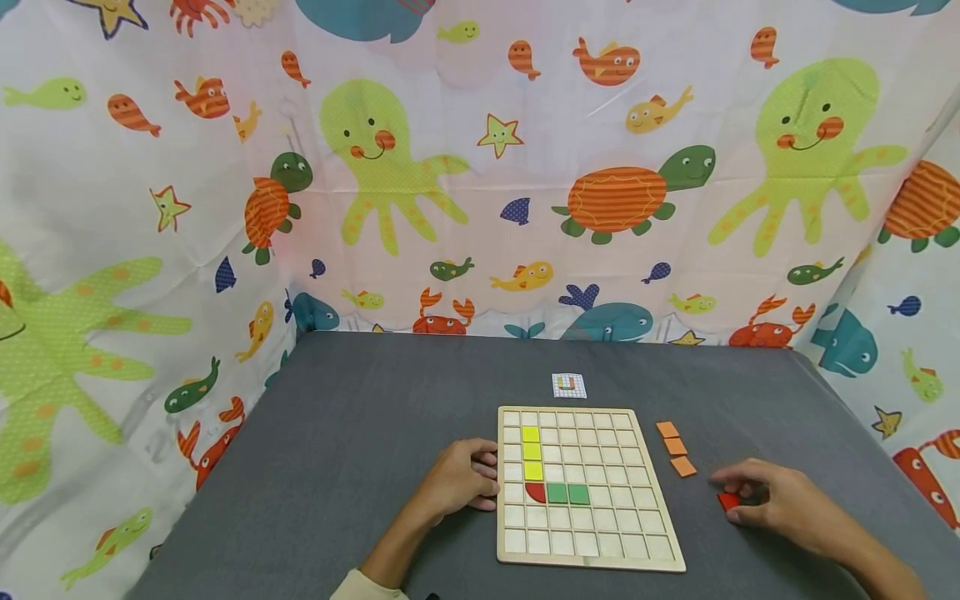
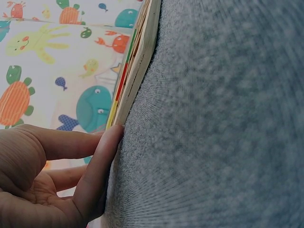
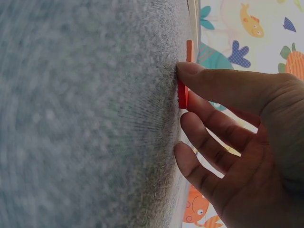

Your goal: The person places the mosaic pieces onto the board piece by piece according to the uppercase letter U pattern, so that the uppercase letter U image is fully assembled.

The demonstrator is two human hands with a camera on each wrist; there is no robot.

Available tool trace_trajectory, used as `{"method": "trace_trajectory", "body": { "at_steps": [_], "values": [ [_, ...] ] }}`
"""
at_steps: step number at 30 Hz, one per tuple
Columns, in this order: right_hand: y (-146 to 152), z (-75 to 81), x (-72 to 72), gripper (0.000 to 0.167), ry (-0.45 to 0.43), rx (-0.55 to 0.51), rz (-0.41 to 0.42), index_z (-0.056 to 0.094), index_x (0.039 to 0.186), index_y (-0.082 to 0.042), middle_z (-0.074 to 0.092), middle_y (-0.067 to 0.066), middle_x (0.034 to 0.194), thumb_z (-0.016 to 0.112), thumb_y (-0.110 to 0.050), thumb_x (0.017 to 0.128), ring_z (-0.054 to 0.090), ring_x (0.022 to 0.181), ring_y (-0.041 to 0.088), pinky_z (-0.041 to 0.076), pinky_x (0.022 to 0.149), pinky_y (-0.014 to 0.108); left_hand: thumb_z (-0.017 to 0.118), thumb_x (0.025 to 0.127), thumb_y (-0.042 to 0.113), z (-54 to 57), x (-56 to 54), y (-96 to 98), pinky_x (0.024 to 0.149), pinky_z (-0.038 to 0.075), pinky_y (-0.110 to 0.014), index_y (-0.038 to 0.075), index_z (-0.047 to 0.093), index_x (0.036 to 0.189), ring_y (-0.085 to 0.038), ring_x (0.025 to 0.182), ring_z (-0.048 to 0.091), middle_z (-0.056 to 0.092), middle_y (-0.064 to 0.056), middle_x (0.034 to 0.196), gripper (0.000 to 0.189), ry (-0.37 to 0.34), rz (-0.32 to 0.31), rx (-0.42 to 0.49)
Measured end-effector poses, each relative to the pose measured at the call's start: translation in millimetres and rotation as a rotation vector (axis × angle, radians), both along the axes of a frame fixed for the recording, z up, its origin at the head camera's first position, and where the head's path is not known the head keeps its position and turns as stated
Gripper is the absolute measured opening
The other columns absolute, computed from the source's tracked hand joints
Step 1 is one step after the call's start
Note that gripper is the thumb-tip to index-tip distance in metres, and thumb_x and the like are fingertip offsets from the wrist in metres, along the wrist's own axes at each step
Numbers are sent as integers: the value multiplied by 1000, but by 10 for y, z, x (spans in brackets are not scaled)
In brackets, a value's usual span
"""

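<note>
My left hand (image 1: 461, 475) lies at the left edge of a wooden grid board (image 1: 585, 560), its fingertips touching the rim. In the left wrist view the thumb and a fingertip meet the board's side (image 2: 137, 71) close over the cloth. On the board, yellow squares (image 1: 532, 451) form a column, with a red quarter-round tile (image 1: 536, 492) below and two green squares (image 1: 567, 494) to its right. Right of the board, my right hand (image 1: 787, 506) pinches a red tile (image 1: 727, 502) between thumb and index finger, low at the table; its other fingers are loosely bent.
Three orange tiles (image 1: 676, 447) lie in a slanting row between the board and my right hand. A small pattern card (image 1: 569, 386) with a coloured U shape sits behind the board. Grey cloth (image 1: 360, 400) covers the table, and a sea-animal curtain (image 1: 465, 167) surrounds its back and sides.
</note>
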State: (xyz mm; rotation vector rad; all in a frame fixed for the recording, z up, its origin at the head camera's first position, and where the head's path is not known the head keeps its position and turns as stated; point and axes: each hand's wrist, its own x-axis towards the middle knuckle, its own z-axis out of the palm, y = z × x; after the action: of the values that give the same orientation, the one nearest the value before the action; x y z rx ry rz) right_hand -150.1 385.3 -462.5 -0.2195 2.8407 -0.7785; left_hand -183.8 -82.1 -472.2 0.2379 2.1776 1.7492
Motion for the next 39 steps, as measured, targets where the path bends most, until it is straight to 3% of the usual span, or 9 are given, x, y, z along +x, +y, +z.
{"method": "trace_trajectory", "body": {
  "at_steps": [7,17,26,39],
  "values": [
    [4,-1,-2,36,16,15,42,77,120,-14,66,-3,104,86,-22,86,53,86,1,50,70,22,75,81,-14,-3,-1,-1,64,68,-38,-8,60,141,-21,93,66,62,-17,118,62,-3,3,3],
    [-133,24,-7,39,37,-3,36,76,123,-15,68,-4,106,87,-26,87,53,86,3,49,70,21,76,81,-14,-2,-4,4,64,68,-39,-8,60,140,-21,92,66,62,-17,118,62,4,1,1],
    [-357,26,-31,40,77,-85,103,76,123,-15,71,-6,108,88,-26,86,56,87,1,51,70,22,75,82,-14,3,-4,1,64,68,-38,-8,59,141,-21,92,66,62,-17,117,61,-1,0,1],
    [-766,64,-134,43,30,-184,164,75,123,-13,67,-4,100,89,-27,85,58,88,7,54,72,23,75,82,-15,4,-5,-2,63,68,-38,-8,59,141,-20,91,66,62,-17,117,62,-5,-2,1]
  ]
}}
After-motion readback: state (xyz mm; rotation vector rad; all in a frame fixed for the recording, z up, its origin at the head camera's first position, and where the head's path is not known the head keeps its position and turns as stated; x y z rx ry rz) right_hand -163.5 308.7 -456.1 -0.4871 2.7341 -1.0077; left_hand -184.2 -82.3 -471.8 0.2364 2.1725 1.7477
